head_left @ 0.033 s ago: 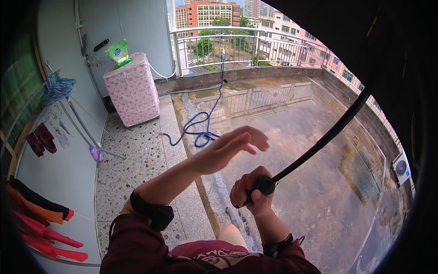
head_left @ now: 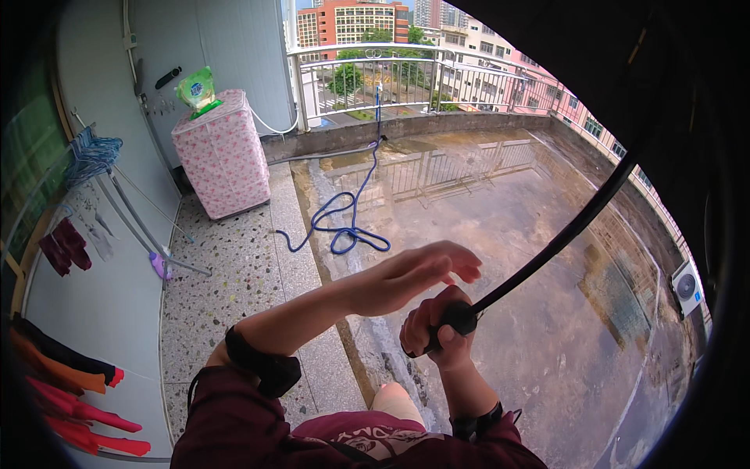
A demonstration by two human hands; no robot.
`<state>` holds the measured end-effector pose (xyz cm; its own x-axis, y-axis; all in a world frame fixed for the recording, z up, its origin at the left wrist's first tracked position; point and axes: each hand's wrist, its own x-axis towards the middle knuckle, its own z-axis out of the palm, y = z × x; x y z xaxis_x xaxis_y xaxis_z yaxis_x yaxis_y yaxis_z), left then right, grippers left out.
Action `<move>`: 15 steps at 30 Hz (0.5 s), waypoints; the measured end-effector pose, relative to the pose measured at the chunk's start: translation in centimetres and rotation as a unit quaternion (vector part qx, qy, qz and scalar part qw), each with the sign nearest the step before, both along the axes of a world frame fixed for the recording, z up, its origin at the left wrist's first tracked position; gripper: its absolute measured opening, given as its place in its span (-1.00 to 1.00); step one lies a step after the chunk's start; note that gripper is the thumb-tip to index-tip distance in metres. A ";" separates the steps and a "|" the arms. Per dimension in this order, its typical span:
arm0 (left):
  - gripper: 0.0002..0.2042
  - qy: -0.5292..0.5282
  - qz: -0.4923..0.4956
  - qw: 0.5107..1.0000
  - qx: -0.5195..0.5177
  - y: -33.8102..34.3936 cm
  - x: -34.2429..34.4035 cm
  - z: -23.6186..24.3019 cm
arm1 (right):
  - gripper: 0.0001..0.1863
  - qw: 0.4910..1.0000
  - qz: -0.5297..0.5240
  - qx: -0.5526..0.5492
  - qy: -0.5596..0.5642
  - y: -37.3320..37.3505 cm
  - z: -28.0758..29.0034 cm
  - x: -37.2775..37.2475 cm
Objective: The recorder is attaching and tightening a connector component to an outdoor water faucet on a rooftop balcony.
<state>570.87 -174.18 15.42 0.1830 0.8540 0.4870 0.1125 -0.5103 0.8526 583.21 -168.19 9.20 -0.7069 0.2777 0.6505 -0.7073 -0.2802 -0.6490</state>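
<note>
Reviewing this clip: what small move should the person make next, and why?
Probably bring the left hand to the black shaft just above the handle: that hand is open, looks empty and hovers close by, while the right hand grips the handle and could keep it steady.

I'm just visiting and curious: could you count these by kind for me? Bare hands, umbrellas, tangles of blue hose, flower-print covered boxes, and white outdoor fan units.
Bare hands, left hand and right hand: 2
Black umbrella: 1
Tangle of blue hose: 1
Flower-print covered box: 1
White outdoor fan unit: 1
Total: 6
</note>
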 end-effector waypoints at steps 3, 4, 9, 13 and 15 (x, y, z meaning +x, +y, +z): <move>-0.45 0.077 -0.041 0.996 0.023 10.3 -10.5 -0.9 | -0.73 0.998 -0.032 -0.022 -0.058 10.3 -0.2 -11.2; -0.46 0.054 -0.030 0.998 0.022 13.8 -14.8 -1.8 | -0.75 0.997 -0.028 -0.016 -0.069 14.1 0.0 -15.3; -0.59 -0.113 0.108 0.959 -0.237 27.6 -40.8 -8.9 | -0.90 0.993 -0.018 -0.042 -0.111 32.7 1.0 -37.3; -0.66 -0.202 0.310 0.866 -0.336 32.0 -56.7 -13.2 | -0.86 0.982 -0.032 -0.048 -0.178 44.9 0.7 -53.8; -0.70 -0.332 0.385 0.788 -0.347 33.1 -64.1 -16.0 | -0.85 0.977 -0.029 -0.044 -0.205 50.5 0.2 -63.2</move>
